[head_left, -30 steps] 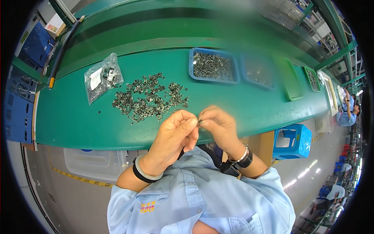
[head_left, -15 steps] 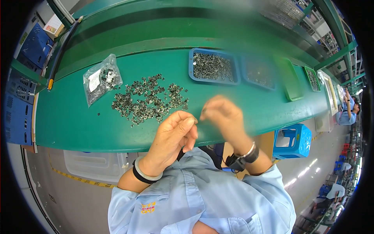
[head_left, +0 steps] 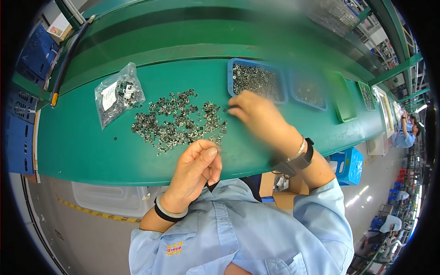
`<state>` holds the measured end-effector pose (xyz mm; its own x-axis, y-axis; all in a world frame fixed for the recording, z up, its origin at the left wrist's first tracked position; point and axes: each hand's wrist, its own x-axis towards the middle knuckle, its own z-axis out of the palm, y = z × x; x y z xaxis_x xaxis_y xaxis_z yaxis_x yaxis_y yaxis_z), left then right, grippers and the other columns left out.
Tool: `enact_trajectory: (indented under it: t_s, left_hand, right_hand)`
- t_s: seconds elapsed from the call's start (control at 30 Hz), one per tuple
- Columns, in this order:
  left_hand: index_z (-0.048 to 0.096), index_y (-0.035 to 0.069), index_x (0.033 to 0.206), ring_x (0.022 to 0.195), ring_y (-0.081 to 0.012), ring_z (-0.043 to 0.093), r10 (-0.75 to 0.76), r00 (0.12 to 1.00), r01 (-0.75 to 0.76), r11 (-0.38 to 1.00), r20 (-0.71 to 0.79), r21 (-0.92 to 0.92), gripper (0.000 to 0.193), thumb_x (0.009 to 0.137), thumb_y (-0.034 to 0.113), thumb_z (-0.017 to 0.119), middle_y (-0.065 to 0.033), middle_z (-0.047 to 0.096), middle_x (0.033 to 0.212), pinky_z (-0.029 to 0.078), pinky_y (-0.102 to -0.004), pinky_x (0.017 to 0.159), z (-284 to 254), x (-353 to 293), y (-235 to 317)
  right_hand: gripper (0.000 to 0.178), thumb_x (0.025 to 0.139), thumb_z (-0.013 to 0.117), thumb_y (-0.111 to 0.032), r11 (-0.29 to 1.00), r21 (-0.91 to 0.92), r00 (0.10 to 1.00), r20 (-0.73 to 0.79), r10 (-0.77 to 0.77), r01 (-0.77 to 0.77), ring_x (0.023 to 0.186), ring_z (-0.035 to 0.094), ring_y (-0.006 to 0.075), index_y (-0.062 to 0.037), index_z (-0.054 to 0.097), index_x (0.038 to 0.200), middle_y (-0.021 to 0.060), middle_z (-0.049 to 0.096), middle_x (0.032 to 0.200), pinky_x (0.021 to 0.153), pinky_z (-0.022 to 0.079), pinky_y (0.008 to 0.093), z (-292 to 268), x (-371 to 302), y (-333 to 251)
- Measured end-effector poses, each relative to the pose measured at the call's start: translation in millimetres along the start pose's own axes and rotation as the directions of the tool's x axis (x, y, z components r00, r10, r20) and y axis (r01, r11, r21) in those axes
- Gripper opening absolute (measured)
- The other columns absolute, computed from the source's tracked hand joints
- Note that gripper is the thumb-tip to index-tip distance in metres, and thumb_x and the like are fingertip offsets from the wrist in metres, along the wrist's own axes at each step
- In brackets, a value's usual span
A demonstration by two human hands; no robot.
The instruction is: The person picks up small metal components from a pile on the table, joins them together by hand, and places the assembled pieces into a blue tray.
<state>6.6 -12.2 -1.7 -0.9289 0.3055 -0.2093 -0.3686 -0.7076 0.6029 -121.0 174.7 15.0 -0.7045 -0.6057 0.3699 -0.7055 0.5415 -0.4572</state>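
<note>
My left hand (head_left: 195,167) is held over the front edge of the green table, thumb and fingers pinched together. What the pinch holds, if anything, is too small to make out. Just beyond it spreads a loose pile of small metal parts (head_left: 176,121), silvery and dark. My right hand (head_left: 259,114), slightly blurred, hovers to the right of the pile and in front of a blue tray (head_left: 230,75) filled with similar tiny parts. Its thumb and forefinger are apart, pointing left, and I see nothing between them.
A clear plastic bag (head_left: 119,96) of metal parts lies left of the pile. Rightward along the green table (head_left: 91,156) stand a second blue tray (head_left: 316,104), a green tray (head_left: 346,98) and a small green tray of parts (head_left: 366,95). A blue stool (head_left: 350,167) is below.
My right hand has moved up and away from the left hand, toward the pile's right side and the blue tray. My left hand has shifted slightly left and down, still pinched.
</note>
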Motion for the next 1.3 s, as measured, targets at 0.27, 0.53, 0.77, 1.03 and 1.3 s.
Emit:
enact_trajectory:
  t_s: [0.27, 0.53, 0.77, 1.03, 1.3]
  left_hand:
    - [0.051, 0.003, 0.098, 0.049, -0.0123, 0.049, -0.024, 1.0, 0.024, 1.0, -0.019, 0.002, 0.013, 0.096, 0.015, 0.048, -0.007, 0.056, 0.07, 0.036, -0.0247, 0.041, 0.4, 0.5, 1.5]
    - [0.052, 0.002, 0.102, 0.052, -0.0108, 0.051, 0.053, 0.993, -0.036, 0.988, -0.109, 0.152, 0.02, 0.096, 0.02, 0.049, -0.0068, 0.057, 0.073, 0.038, -0.0228, 0.042, 17.7, 7.8, 5.0]
    - [0.053, 0.001, 0.106, 0.054, -0.0094, 0.052, 0.003, 1.0, -0.004, 0.996, 0.002, 0.087, 0.023, 0.096, 0.021, 0.05, -0.0071, 0.06, 0.077, 0.039, -0.0211, 0.045, 21.4, 10.6, -2.1]
    - [0.055, 0.0, 0.101, 0.054, -0.01, 0.054, -0.001, 1.0, 0.001, 0.995, -0.005, 0.096, 0.024, 0.096, 0.022, 0.048, -0.0092, 0.062, 0.076, 0.039, -0.0205, 0.043, 20.6, 13.2, -2.8]
    - [0.056, -0.001, 0.101, 0.055, -0.0115, 0.056, 0.031, 0.998, -0.043, 0.973, 0.057, 0.226, 0.027, 0.097, 0.023, 0.045, -0.0125, 0.065, 0.085, 0.04, -0.0209, 0.044, 24.7, 11.1, 1.1]
  right_hand:
    - [0.017, 0.081, 0.063, -0.014, 0.988, -0.132, 0.981, 0.163, 0.103, -0.082, 0.075, 0.06, 0.0292, -0.0056, 0.061, 0.096, 0.0099, 0.058, 0.085, 0.063, 0.049, 0.0368, 8.5, 3.6, -12.5]
    - [0.021, 0.073, 0.07, -0.005, 0.971, 0.206, 0.99, 0.042, -0.133, 0.121, 0.073, 0.06, 0.0258, -0.0041, 0.061, 0.092, 0.008, 0.06, 0.083, 0.061, 0.049, 0.034, -22.8, -17.6, -49.1]
    - [0.023, 0.07, 0.071, -0.004, 0.968, 0.191, 0.985, -0.089, -0.151, 0.165, 0.074, 0.06, 0.0244, -0.0042, 0.061, 0.09, 0.0075, 0.061, 0.083, 0.061, 0.048, 0.0324, -20.0, -30.7, -56.9]
    - [0.024, 0.069, 0.072, -0.003, 0.982, 0.138, 0.982, -0.157, -0.106, 0.128, 0.077, 0.059, 0.0254, -0.006, 0.061, 0.09, 0.0065, 0.06, 0.085, 0.064, 0.047, 0.0342, -18.1, -37.5, -56.8]
    - [0.025, 0.07, 0.07, -0.005, 0.991, 0.076, 0.982, -0.163, -0.094, 0.107, 0.082, 0.057, 0.0254, -0.0075, 0.061, 0.094, 0.0065, 0.059, 0.089, 0.067, 0.047, 0.0344, -16.2, -37.7, -65.5]
